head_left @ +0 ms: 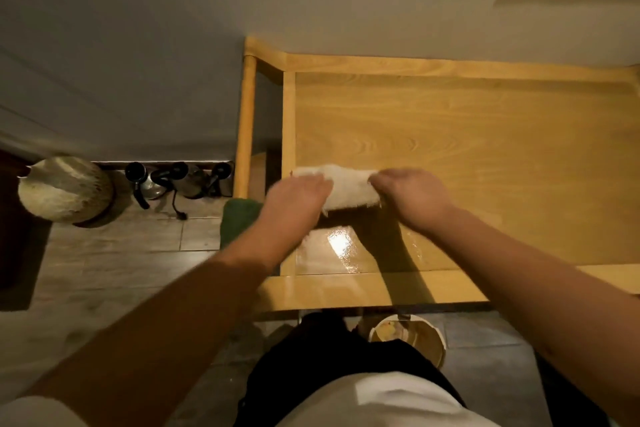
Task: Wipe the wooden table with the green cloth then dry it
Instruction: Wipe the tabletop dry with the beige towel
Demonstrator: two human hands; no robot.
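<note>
Near the left edge of the wooden counter, both my hands are down on a white cloth. My left hand covers its left end and my right hand its right end; the fingers of each curl over the fabric and seem to grip it, though motion blur keeps me from seeing the fingertips clearly. The white cloth is bunched into a short, fluffy roll that lies across the counter between my hands, touching the wood.

Closer to me, the counter shines with a wet patch that catches the light, just beside the cloth and between my forearms. The rest of the surface looks pale yellow with visible grain.

The green cloth hangs or lies off the counter's left side, partly hidden behind my left wrist; I cannot tell what it rests on.

On the floor to the left stand several dark kettles against the wall, and a round pale woven thing sits further left. Below the counter's near edge, by my legs, is a bucket.
</note>
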